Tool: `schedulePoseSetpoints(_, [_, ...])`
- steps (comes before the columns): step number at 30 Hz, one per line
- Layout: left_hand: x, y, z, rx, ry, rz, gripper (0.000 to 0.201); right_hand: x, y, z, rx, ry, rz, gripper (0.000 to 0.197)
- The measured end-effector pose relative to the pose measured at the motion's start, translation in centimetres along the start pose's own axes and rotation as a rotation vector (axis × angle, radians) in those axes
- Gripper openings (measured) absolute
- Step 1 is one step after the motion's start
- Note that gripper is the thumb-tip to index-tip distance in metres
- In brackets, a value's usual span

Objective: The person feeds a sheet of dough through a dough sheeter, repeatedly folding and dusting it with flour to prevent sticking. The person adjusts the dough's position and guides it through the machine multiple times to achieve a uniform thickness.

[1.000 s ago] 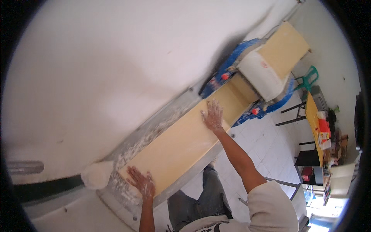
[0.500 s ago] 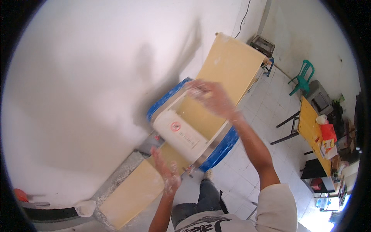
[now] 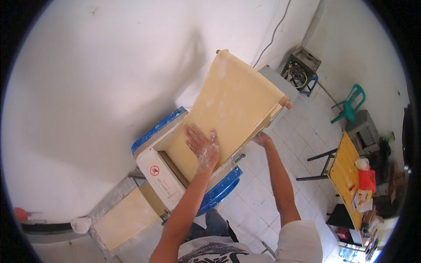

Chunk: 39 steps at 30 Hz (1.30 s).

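Observation:
A pale yellow dough sheet (image 3: pixel 237 96) runs down from a wooden roller (image 3: pixel 285 103) into a dough sheeter with a white cover (image 3: pixel 160 175) and blue side panels. My left hand (image 3: pixel 204 147), dusted with flour, lies flat on this sheet with the fingers spread, just above the cover. At the sheet's right edge, beside the machine's metal side, is my right hand (image 3: pixel 262 139); its fingertips are partly hidden there, so its grip cannot be made out. Below the cover, more dough (image 3: pixel 127 219) comes out flat onto a floury metal tray (image 3: pixel 98 212).
A white wall (image 3: pixel 87 87) stands close on the left. To the right are a tiled floor (image 3: pixel 254 188), a yellow table (image 3: pixel 342 171) with bags and packets, and a green plastic chair (image 3: pixel 351 105). A metal box-like thing (image 3: pixel 307 59) sits on a blue stool in the far corner.
My left hand has moved up from beside the lower dough onto the upper sheet. My right hand has left its place above the machine for the sheet's right edge. The view has shifted.

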<state>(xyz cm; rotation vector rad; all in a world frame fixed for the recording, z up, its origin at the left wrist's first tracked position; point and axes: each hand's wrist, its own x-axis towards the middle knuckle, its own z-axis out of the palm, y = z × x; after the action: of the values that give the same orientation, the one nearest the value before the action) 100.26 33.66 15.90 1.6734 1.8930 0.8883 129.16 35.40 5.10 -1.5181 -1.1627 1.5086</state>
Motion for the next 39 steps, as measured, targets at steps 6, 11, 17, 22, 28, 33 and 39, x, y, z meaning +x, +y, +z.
schedulePoseSetpoints(6, [0.3,-1.8,0.4,0.135,-0.062,-0.037,0.088,0.1,3.3,-2.9,0.072,0.138,0.090,0.055])
schedulePoseSetpoints(11, [-0.1,-1.7,0.8,0.147,-0.015,-0.008,0.087,-2.5,-4.7,-13.2,-0.025,0.328,0.006,0.053])
schedulePoseSetpoints(17, [-0.5,-1.8,0.4,0.217,-0.082,-0.042,0.086,0.5,-20.5,-18.5,-0.098,0.475,-0.276,0.050])
schedulePoseSetpoints(22, [-0.4,-1.3,-0.3,0.169,-0.129,-0.099,0.086,2.0,-26.4,-15.9,-0.074,0.503,-0.402,0.048])
schedulePoseSetpoints(28, [-0.8,-1.8,0.0,0.139,-0.109,-0.099,0.086,0.8,-23.5,-12.1,-0.073,0.490,-0.358,0.046])
schedulePoseSetpoints(33, [-0.4,-2.0,-0.1,0.053,-0.103,-0.130,0.086,1.4,-19.6,-9.7,-0.083,0.466,-0.285,0.044])
schedulePoseSetpoints(39, [-2.6,-1.6,-7.0,-0.250,-0.129,-0.015,0.084,1.4,-11.4,-10.8,-0.195,0.461,-0.093,0.041])
